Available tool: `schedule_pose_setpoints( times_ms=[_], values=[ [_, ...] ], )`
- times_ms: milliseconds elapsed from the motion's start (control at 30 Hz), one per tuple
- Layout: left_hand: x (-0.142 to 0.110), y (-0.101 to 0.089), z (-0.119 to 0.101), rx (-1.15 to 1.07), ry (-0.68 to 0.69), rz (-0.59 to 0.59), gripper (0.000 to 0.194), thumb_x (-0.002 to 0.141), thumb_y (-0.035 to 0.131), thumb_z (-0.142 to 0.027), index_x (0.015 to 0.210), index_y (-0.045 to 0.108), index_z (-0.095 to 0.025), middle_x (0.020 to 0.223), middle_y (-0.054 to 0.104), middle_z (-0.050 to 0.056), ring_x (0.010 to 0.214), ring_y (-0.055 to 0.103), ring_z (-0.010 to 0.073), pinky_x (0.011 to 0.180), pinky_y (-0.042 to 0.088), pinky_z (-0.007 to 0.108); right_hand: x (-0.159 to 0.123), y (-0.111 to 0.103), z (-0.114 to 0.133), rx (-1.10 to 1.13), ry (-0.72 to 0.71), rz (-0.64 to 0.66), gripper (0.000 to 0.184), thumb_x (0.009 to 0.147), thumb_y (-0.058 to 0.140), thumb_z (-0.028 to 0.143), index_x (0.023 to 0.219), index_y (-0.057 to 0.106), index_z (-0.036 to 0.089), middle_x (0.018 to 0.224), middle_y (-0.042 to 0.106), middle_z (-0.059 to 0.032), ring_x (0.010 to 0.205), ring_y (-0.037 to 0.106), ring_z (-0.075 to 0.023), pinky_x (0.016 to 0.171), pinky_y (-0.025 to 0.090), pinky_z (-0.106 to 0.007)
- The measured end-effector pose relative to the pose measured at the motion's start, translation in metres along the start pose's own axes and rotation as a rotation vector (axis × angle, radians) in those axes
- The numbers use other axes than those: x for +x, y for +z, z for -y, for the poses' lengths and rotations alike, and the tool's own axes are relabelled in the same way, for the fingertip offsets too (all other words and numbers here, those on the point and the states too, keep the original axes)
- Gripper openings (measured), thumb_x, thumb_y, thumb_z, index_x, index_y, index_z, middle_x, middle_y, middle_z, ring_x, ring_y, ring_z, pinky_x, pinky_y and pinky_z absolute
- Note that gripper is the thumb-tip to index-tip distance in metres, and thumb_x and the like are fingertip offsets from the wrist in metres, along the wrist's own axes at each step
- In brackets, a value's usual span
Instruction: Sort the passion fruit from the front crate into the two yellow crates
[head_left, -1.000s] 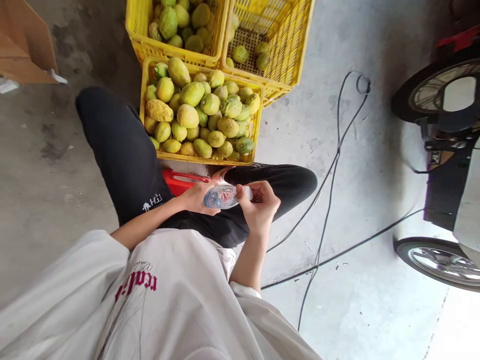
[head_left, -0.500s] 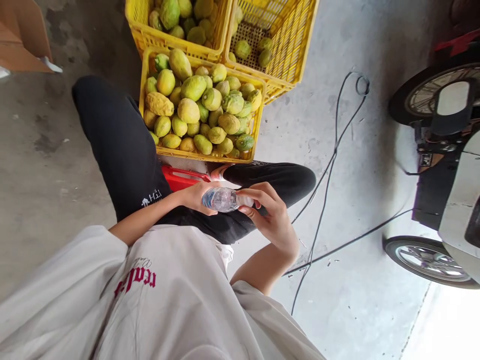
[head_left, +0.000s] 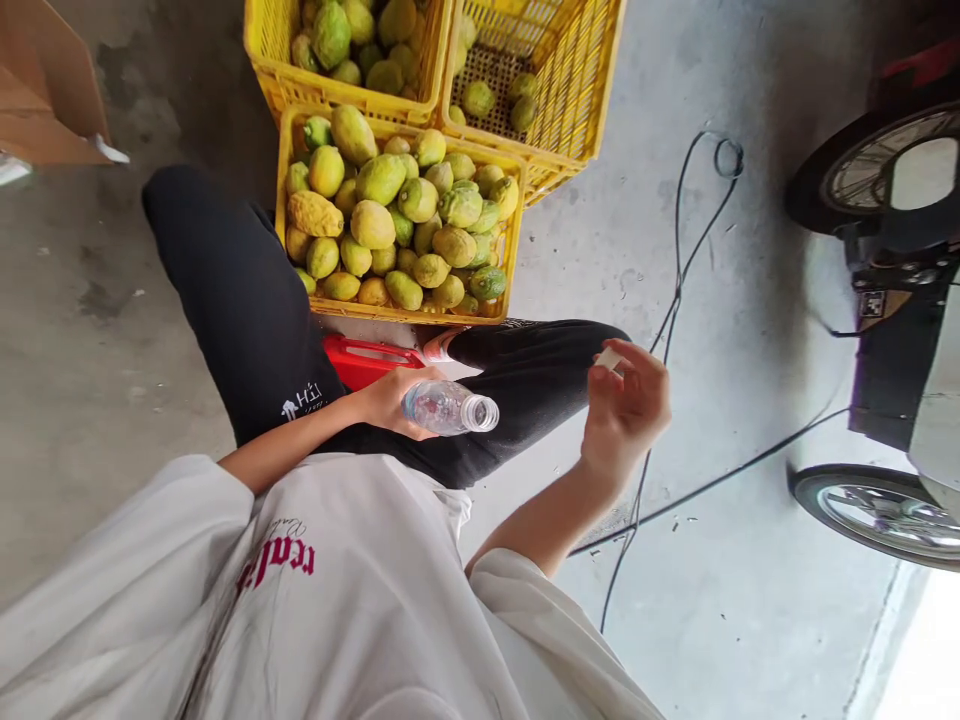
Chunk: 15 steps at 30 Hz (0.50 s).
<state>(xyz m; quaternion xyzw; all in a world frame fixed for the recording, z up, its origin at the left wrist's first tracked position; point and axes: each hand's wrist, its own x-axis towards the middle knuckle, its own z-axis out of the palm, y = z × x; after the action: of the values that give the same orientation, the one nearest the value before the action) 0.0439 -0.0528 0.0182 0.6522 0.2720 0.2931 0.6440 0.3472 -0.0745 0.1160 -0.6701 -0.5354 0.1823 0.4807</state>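
My left hand is wrapped round a clear plastic water bottle, which lies almost level over my lap with its open mouth pointing right. The white bottle cap is pinched in the fingertips of my right hand, which is raised off to the right, well apart from the bottle. I am seated, with my black trouser legs spread either side of a yellow crate piled with green-yellow fruit.
Two more yellow crates with fruit stand behind the near one. A red object lies under my knees. Black cables run across the concrete floor. A motorbike stands at the right, a cardboard box at top left.
My right hand has taken the cap off the bottle's mouth and moved right and slightly up with it. The left hand keeps holding the bottle in place.
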Motion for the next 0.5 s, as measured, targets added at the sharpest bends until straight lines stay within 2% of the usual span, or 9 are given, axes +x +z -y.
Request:
schedule_pose_setpoints(
  times_ms=[100, 133, 200, 267, 367, 433, 500],
  values=[
    [-0.005, 0.002, -0.014, 0.010, 0.130, -0.078, 0.066, 0.068, 0.106, -0.052, 0.119, 0.077, -0.021, 0.110, 0.086, 0.010, 0.096, 0.084, 0.0272, 0.088, 0.069, 0.038, 0.001, 0.022, -0.039, 0.014, 0.097, -0.308, 0.045, 0.103, 0.077, 0.056, 0.126, 0.071, 0.018, 0.108, 0.071, -0.0090, 0.094, 0.069, -0.0245, 0.096, 0.060, -0.048],
    [-0.006, 0.002, -0.022, 0.025, 0.174, -0.119, 0.067, 0.071, 0.105, -0.058, 0.119, 0.077, -0.021, 0.111, 0.087, 0.010, 0.096, 0.085, 0.0272, 0.088, 0.069, 0.038, 0.001, 0.030, -0.049, -0.001, 0.098, -0.393, 0.046, 0.104, 0.074, 0.057, 0.126, 0.068, 0.017, 0.107, 0.069, -0.0101, 0.094, 0.068, -0.0248, 0.098, 0.060, -0.049],
    [-0.004, 0.004, -0.041, 0.065, 0.285, -0.218, 0.058, 0.085, 0.097, -0.061, 0.122, 0.077, -0.021, 0.111, 0.088, 0.010, 0.096, 0.086, 0.0253, 0.088, 0.070, 0.036, 0.000, 0.041, -0.061, -0.051, 0.076, -0.510, 0.046, 0.107, 0.067, 0.057, 0.129, 0.062, 0.016, 0.112, 0.067, -0.0141, 0.096, 0.067, -0.0255, 0.099, 0.058, -0.049],
    [0.001, 0.004, -0.065, 0.110, 0.446, -0.329, 0.040, 0.102, 0.085, -0.049, 0.129, 0.075, -0.021, 0.112, 0.088, 0.009, 0.096, 0.086, 0.0218, 0.088, 0.071, 0.034, 0.000, 0.047, -0.066, -0.090, 0.063, -0.540, 0.044, 0.111, 0.061, 0.056, 0.131, 0.058, 0.017, 0.122, 0.066, -0.0183, 0.098, 0.066, -0.0258, 0.097, 0.058, -0.047],
    [0.013, 0.003, -0.102, 0.205, 0.680, -0.430, 0.034, 0.108, 0.080, -0.032, 0.138, 0.072, -0.019, 0.110, 0.088, 0.007, 0.097, 0.087, 0.0198, 0.089, 0.074, 0.033, -0.001, 0.048, -0.067, -0.090, 0.087, -0.510, 0.044, 0.113, 0.057, 0.058, 0.132, 0.055, 0.018, 0.125, 0.061, -0.0186, 0.096, 0.065, -0.0254, 0.096, 0.055, -0.047],
    [0.018, 0.001, -0.124, 0.271, 0.759, -0.489, 0.033, 0.107, 0.082, -0.029, 0.136, 0.073, -0.017, 0.108, 0.089, 0.007, 0.097, 0.088, 0.0207, 0.089, 0.076, 0.034, -0.002, 0.048, -0.065, -0.076, 0.102, -0.501, 0.047, 0.113, 0.057, 0.060, 0.132, 0.055, 0.018, 0.118, 0.058, -0.0154, 0.095, 0.064, -0.0260, 0.096, 0.053, -0.048],
    [0.021, -0.002, -0.141, 0.315, 0.769, -0.523, 0.020, 0.110, 0.079, -0.028, 0.127, 0.075, -0.018, 0.107, 0.090, 0.007, 0.099, 0.089, 0.0216, 0.089, 0.078, 0.036, -0.002, 0.049, -0.064, -0.076, 0.103, -0.513, 0.048, 0.112, 0.057, 0.061, 0.131, 0.056, 0.018, 0.113, 0.056, -0.0131, 0.095, 0.062, -0.0264, 0.095, 0.052, -0.048]
  ],
)
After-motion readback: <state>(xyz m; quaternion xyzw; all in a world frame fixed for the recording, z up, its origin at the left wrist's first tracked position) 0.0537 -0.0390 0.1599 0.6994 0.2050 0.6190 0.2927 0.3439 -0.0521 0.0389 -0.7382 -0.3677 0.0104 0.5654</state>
